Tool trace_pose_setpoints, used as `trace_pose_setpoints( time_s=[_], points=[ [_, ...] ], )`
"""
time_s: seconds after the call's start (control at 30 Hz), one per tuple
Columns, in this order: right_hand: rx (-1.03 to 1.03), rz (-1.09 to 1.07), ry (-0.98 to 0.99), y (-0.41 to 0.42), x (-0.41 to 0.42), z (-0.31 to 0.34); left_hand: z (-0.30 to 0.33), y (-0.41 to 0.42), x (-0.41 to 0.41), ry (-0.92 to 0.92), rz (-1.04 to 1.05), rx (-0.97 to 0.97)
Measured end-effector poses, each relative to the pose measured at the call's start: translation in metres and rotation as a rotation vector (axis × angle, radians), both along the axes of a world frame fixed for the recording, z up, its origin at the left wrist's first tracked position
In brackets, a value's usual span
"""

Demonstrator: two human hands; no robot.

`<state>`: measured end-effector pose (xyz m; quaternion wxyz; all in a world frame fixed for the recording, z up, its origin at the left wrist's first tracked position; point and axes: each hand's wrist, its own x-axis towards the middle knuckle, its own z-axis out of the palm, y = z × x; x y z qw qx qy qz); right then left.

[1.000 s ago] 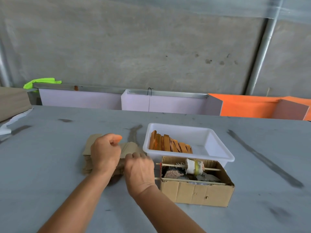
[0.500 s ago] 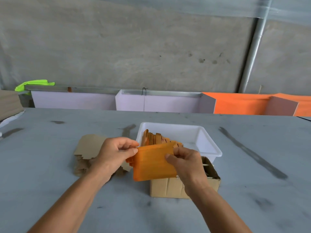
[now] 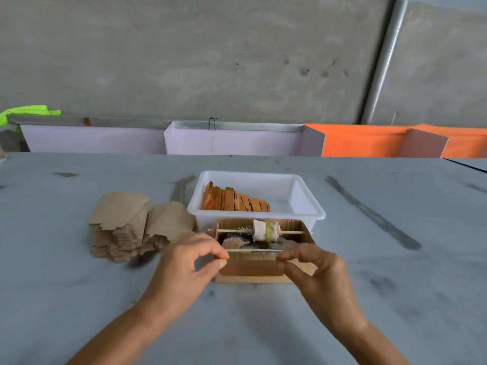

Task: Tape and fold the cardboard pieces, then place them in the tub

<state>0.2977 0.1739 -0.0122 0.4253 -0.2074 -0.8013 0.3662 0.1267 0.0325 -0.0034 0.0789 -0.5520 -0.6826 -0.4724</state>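
A strip of translucent brown tape (image 3: 251, 267) is stretched flat between my two hands, just in front of the cardboard dispenser box (image 3: 253, 280). My left hand (image 3: 189, 264) pinches its left end and my right hand (image 3: 316, 272) pinches its right end. Inside the box, a white tape roll (image 3: 266, 230) sits on a wooden stick. Behind the box stands the white tub (image 3: 303, 214), with several orange taped, folded pieces (image 3: 234, 200) leaning in a row at its left. A pile of plain brown cardboard pieces (image 3: 123, 225) lies on the table to the left.
The grey table (image 3: 79, 299) has dark smears. Along its far edge stand lilac panels (image 3: 237, 142) and orange panels (image 3: 369, 142). A green cloth (image 3: 26, 114) hangs at far left. A metal pipe (image 3: 382, 61) runs up the concrete wall.
Half a second ago both hands held an orange taped piece near the tub. That piece has left my hands, and they now stretch a tape strip in front of the box.
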Motion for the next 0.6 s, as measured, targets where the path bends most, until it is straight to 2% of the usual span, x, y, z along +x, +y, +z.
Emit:
trace_pose_setpoints(
  time_s=[0.1,0.17,0.23,0.4,0.6],
  points=[
    [0.424,-0.007,-0.059,0.002,0.012,-0.025,-0.021,-0.007,0.005,0.246,-0.045,-0.026],
    [0.597,-0.004,-0.130,0.003,0.016,-0.040,-0.038,-0.011,0.008,0.337,-0.058,-0.061],
    [0.687,0.005,-0.190,0.004,0.020,-0.052,-0.053,-0.014,0.010,0.394,-0.062,-0.099],
    [0.661,0.094,-0.354,-0.002,0.030,-0.070,-0.075,-0.018,0.014,0.399,-0.074,-0.223],
    [0.393,0.112,-0.394,-0.015,0.035,-0.067,-0.078,-0.021,0.019,0.275,-0.082,-0.266]
  ],
)
